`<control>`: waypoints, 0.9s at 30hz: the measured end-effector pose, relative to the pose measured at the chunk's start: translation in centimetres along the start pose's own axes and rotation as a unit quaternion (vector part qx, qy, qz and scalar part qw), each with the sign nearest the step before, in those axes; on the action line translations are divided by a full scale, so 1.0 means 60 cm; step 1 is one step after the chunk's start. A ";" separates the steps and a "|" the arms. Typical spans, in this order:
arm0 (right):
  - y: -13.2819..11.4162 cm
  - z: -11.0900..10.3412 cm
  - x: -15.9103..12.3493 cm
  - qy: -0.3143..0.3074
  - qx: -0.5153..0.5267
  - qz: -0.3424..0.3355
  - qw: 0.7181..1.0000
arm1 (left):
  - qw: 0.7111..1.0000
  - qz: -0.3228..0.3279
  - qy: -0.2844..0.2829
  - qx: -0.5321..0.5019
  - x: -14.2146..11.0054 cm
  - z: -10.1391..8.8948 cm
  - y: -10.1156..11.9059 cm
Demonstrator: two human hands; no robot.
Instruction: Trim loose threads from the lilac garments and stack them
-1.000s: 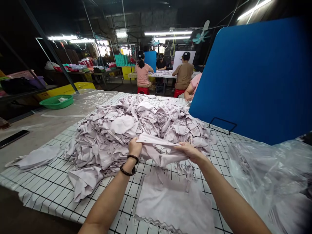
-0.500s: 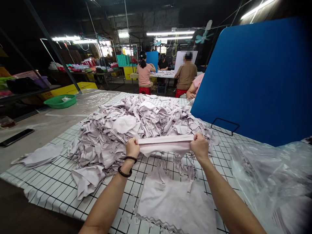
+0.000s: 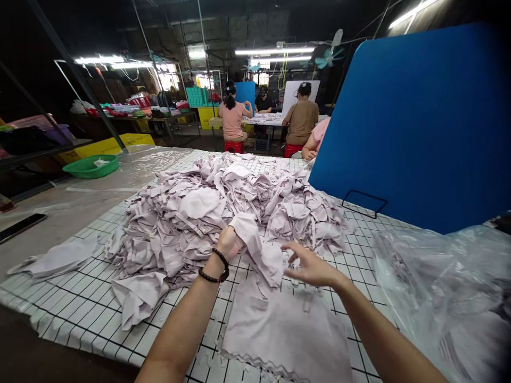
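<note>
My left hand (image 3: 228, 243), with dark bead bracelets at the wrist, is closed on a pale lilac fabric piece (image 3: 259, 250) that droops down from it toward the table. My right hand (image 3: 309, 266) hovers just right of that piece with fingers spread, holding nothing. Behind both hands rises a big heap of the same lilac fabric pieces (image 3: 223, 213). Below my hands a flat lilac sheet (image 3: 287, 330) with a zigzag front edge lies on the grid-patterned table cover (image 3: 80, 308).
A blue divider board (image 3: 415, 127) on a black wire stand (image 3: 365, 202) stands at the right. Crumpled clear plastic (image 3: 443, 287) lies at the near right. A green basin (image 3: 92, 166) and a phone (image 3: 22, 227) are at the left. Other people sit at a far table (image 3: 263, 121).
Both hands held the fabric piece stretched taut between them. My right hand has let go and opened, and the piece now hangs slack from my left hand.
</note>
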State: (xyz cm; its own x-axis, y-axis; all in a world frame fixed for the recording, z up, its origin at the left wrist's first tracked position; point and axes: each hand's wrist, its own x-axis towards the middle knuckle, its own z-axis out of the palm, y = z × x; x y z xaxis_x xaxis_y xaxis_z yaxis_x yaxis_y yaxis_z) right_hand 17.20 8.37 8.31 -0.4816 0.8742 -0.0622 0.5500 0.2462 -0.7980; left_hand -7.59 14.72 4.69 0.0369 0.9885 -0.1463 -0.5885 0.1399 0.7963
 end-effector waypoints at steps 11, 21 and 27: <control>-0.104 -0.130 0.066 0.069 0.316 -0.077 0.943 | 0.958 -0.047 -0.269 0.090 0.014 0.170 0.074; -0.194 -0.154 0.090 0.249 0.288 -0.200 0.903 | 0.840 0.457 0.091 0.279 -0.082 0.181 0.021; -0.231 -0.156 0.097 0.282 0.070 -0.228 0.929 | 0.821 0.400 0.065 0.403 -0.099 0.216 -0.020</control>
State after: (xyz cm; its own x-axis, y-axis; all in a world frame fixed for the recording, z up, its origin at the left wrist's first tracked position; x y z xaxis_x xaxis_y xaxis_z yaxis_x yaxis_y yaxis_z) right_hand 13.17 13.95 24.60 -0.1876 0.7823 0.5940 0.2631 0.6226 -0.7370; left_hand 3.37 9.42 12.18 -0.2183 0.7748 0.5933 0.3444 -0.5077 0.7897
